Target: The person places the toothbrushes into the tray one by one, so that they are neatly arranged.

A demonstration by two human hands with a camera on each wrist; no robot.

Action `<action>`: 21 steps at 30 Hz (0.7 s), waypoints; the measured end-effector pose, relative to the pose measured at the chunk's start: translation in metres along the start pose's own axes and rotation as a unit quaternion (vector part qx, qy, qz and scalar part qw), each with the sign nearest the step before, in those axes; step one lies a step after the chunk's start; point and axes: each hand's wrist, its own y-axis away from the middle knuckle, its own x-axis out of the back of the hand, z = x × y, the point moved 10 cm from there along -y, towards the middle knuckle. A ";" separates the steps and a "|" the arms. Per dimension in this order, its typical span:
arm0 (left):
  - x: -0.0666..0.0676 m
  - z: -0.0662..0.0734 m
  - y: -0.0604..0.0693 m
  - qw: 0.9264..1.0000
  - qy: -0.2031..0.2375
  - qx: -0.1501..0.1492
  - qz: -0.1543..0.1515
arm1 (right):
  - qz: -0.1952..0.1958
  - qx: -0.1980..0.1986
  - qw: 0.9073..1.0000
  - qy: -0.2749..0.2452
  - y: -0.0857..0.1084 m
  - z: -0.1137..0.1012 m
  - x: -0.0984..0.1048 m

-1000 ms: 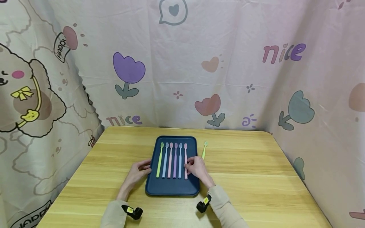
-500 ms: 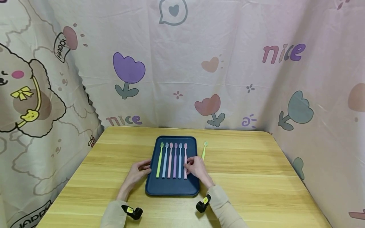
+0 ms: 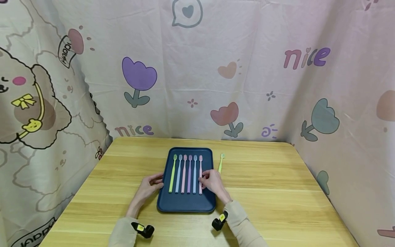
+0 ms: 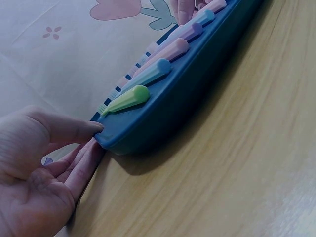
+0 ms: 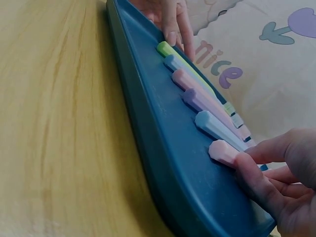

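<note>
A dark blue tray lies on the table with several toothbrushes side by side in it, heads toward the far end. From left to right they are a green toothbrush, a blue one, a pink one, a purple toothbrush, a second blue one and a second pink toothbrush. My right hand pinches the handle of that rightmost pink toothbrush between thumb and fingers. At the tray's left side, my left hand holds the rim, thumb on top and fingers against the outside, as the left wrist view shows.
Another green toothbrush lies on the wooden table just right of the tray, its lower part hidden behind my right hand. A printed curtain hangs behind the table and along both sides.
</note>
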 end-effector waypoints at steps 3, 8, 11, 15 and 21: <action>0.000 0.001 0.001 1.000 0.000 0.001 -0.002 | -0.001 0.003 1.000 -0.001 0.000 -0.001 0.000; -0.001 0.001 0.001 1.000 0.000 0.003 -0.004 | 0.000 0.004 1.000 0.002 0.001 -0.002 0.001; -0.001 0.001 0.001 1.000 0.000 0.002 -0.004 | 0.001 0.004 1.000 0.003 0.001 -0.002 0.001; -0.001 0.001 0.001 1.000 -0.001 0.001 -0.006 | 0.000 0.002 1.000 0.000 0.000 -0.001 0.000; -0.001 0.000 0.001 1.000 0.000 0.003 -0.005 | 0.001 0.001 1.000 0.000 0.001 -0.002 0.000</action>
